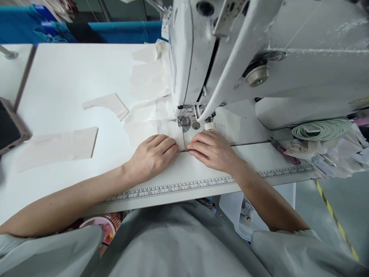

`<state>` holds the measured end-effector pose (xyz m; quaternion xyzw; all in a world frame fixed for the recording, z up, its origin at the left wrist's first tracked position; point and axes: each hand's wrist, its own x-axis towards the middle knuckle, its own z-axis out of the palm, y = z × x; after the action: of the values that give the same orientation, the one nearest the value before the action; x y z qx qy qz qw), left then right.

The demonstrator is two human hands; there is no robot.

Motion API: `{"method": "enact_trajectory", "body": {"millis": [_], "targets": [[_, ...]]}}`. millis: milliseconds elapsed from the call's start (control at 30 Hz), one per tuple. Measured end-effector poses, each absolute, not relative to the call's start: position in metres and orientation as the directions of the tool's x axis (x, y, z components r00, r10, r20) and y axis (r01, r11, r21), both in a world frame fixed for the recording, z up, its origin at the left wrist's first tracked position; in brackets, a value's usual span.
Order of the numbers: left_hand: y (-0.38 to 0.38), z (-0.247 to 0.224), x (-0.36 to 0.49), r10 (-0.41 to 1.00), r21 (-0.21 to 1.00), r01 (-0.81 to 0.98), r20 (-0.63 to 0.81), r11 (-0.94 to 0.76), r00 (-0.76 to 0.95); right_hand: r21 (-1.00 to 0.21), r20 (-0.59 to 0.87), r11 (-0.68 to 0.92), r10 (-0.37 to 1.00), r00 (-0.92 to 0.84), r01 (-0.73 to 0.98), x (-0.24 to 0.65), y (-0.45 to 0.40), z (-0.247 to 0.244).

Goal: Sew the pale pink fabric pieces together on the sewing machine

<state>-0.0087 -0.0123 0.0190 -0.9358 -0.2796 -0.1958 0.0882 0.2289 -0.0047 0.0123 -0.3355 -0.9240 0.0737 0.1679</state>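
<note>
Pale, thin fabric (141, 132) lies on the white table, reaching to the presser foot (183, 121) of a sewing machine (184, 57). My left hand (152, 157) is on the fabric just in front and left of the foot, fingers bent and pressed together at its edge. Close beside it, my right hand (215, 152) has its fingertips closed at the fabric's front edge, below the needle area. A narrow gap separates the two hands. My palms and the fabric under my fingers are hidden.
Cut fabric pieces lie left: a rectangular stack (62, 148) and a curved piece (108, 104). A printed ruler (187, 187) runs along the front edge. Coiled green tape (319, 129) and scraps crowd the right. A plastic bin (235, 207) and a pink basket (115, 219) stand below.
</note>
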Motion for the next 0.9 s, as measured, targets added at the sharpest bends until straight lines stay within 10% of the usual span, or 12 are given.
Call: {"method": "enact_trajectory", "body": {"millis": [500, 900], "targets": [[-0.0109, 0.013, -0.0055, 0.442, -0.092, 0.55, 0.491, -0.83, 0.751, -0.172, 0.314, 0.826, 0.562, -0.765, 0.537, 0.2366, -0.0074, 0.017], [-0.0069, 0.0106, -0.004, 0.6, 0.265, 0.556, 0.531, -0.788, 0.598, -0.041, 0.313, 0.845, 0.518, -0.796, 0.534, 0.2324, -0.0112, 0.0161]]}}
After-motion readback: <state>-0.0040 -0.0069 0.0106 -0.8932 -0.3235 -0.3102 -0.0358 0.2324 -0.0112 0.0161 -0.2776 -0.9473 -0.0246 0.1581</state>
